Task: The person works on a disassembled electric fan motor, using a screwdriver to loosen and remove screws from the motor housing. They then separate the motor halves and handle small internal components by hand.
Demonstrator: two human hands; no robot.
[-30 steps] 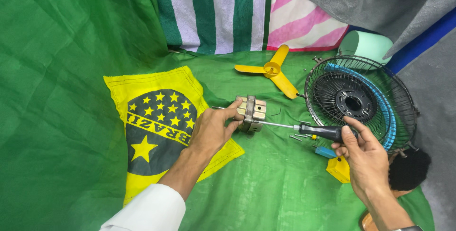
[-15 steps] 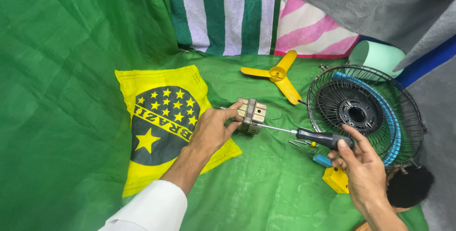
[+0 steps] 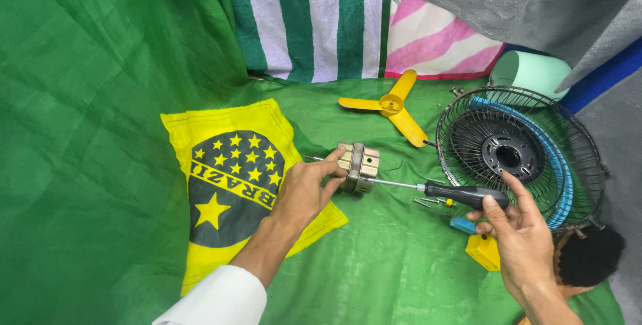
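My left hand (image 3: pixel 304 191) grips a small metal fan motor (image 3: pixel 359 166) and holds it down on the green cloth (image 3: pixel 374 265). My right hand (image 3: pixel 518 231) is closed on the black handle of a screwdriver (image 3: pixel 461 194). Its thin shaft runs left and its tip meets the side of the motor. A few loose screws (image 3: pixel 428 201) lie under the shaft.
A yellow three-blade fan propeller (image 3: pixel 391 105) lies behind the motor. A black wire fan guard (image 3: pixel 518 154) with a blue ring sits at the right, a mint green part (image 3: pixel 531 71) behind it. A yellow and a blue piece (image 3: pixel 481 248) lie near my right hand. A yellow patch with stars (image 3: pixel 231 178) covers the cloth at left.
The hands, motor and screwdriver keep the same hold. The view has shifted slightly, and my right hand has turned a little on the handle.
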